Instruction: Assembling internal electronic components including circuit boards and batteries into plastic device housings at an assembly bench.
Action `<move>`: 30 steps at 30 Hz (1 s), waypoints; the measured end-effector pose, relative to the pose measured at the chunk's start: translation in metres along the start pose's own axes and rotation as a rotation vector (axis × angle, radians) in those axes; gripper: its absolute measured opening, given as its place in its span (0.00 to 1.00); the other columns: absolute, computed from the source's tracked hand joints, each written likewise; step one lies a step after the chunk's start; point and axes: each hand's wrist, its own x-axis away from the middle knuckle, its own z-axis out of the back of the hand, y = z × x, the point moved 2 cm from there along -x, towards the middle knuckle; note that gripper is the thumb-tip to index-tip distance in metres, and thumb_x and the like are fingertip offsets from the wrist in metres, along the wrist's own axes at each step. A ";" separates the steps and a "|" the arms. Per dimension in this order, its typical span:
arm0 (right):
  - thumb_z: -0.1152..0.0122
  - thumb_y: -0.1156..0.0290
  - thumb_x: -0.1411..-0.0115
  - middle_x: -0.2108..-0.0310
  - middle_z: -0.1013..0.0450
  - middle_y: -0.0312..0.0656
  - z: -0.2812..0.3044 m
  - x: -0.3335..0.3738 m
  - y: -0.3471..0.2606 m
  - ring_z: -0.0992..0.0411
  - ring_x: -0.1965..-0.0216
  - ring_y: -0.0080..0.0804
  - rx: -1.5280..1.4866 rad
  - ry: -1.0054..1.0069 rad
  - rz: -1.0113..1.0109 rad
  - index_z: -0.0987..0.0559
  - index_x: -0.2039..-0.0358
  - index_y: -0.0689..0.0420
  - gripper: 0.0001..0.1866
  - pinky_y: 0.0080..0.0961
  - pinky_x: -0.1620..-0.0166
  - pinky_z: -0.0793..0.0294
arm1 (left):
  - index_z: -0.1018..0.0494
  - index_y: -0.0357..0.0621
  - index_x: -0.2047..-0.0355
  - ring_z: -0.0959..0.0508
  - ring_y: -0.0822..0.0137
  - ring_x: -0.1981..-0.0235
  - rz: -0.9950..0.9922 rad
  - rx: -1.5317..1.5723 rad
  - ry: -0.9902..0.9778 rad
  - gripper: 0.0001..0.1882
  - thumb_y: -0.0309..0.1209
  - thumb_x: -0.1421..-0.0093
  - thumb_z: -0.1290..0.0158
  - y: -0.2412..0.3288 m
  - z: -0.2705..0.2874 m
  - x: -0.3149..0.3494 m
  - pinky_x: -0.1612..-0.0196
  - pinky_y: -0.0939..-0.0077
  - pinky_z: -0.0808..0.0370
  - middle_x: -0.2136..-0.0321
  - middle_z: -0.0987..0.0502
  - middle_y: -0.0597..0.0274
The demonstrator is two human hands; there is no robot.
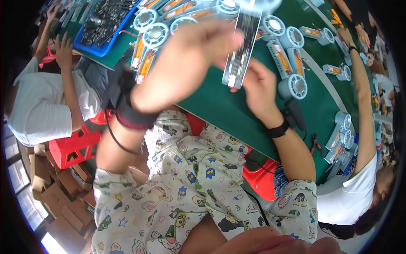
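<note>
Right hand [263, 95] grasps the lower end of a long device [237, 64] above the near edge of the green table [224, 116]; fingertips under that end, thumb along its right side. Left hand [186, 59] blurred, fingertips at the device's left side, higher up; can't tell if gripping or just touching. Beyond: pale-blue fan units [292, 86]; farther left, blue tray [91, 50].
</note>
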 end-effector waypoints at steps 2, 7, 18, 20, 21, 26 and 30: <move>0.37 0.73 0.33 0.68 0.24 0.36 -0.007 -0.002 0.008 0.25 0.72 0.21 0.152 -0.023 0.001 0.22 0.66 0.63 0.07 0.21 0.68 0.25 | 0.22 0.32 0.58 0.22 0.70 0.71 -0.114 0.182 -0.066 0.19 0.41 0.32 0.42 0.026 0.002 -0.066 0.64 0.72 0.25 0.72 0.22 0.63; 0.34 0.74 0.35 0.71 0.25 0.37 0.011 0.005 0.010 0.26 0.72 0.20 0.492 -0.025 0.171 0.22 0.71 0.65 0.09 0.20 0.70 0.28 | 0.24 0.35 0.77 0.30 0.64 0.84 0.037 -0.109 -0.112 0.15 0.31 0.35 0.42 -0.010 -0.056 -0.289 0.80 0.69 0.34 0.81 0.26 0.56; 0.31 0.73 0.38 0.73 0.26 0.42 -0.014 0.004 0.008 0.27 0.78 0.30 0.464 -0.088 0.331 0.22 0.72 0.63 0.10 0.25 0.74 0.29 | 0.22 0.38 0.73 0.24 0.58 0.80 0.266 -0.472 0.111 0.12 0.31 0.33 0.44 -0.087 -0.024 -0.415 0.77 0.59 0.24 0.78 0.24 0.52; 0.31 0.72 0.38 0.74 0.26 0.42 -0.009 0.001 0.019 0.27 0.78 0.31 0.494 -0.070 0.336 0.22 0.72 0.62 0.10 0.26 0.74 0.29 | 0.23 0.37 0.72 0.24 0.57 0.80 0.350 -0.344 -0.036 0.13 0.32 0.32 0.45 -0.091 -0.017 -0.410 0.78 0.58 0.25 0.79 0.24 0.51; 0.31 0.72 0.39 0.74 0.26 0.42 -0.005 0.001 0.020 0.27 0.79 0.32 0.514 -0.056 0.359 0.23 0.72 0.62 0.10 0.26 0.75 0.29 | 0.24 0.36 0.72 0.22 0.55 0.76 0.263 -0.461 -0.002 0.14 0.34 0.32 0.44 -0.083 -0.026 -0.401 0.74 0.55 0.24 0.76 0.24 0.49; 0.31 0.71 0.39 0.76 0.27 0.41 -0.005 0.003 0.015 0.28 0.79 0.35 0.591 -0.038 0.415 0.23 0.72 0.60 0.10 0.29 0.76 0.30 | 0.23 0.35 0.67 0.21 0.45 0.60 -0.846 -1.232 0.574 0.18 0.41 0.37 0.39 -0.016 -0.100 -0.301 0.58 0.47 0.22 0.62 0.23 0.42; 0.32 0.70 0.39 0.76 0.27 0.41 0.000 0.005 0.017 0.28 0.79 0.36 0.612 -0.012 0.400 0.23 0.73 0.60 0.10 0.31 0.75 0.30 | 0.20 0.34 0.56 0.23 0.39 0.52 -0.375 -1.643 0.190 0.32 0.54 0.44 0.35 -0.005 -0.215 -0.246 0.49 0.51 0.24 0.54 0.23 0.37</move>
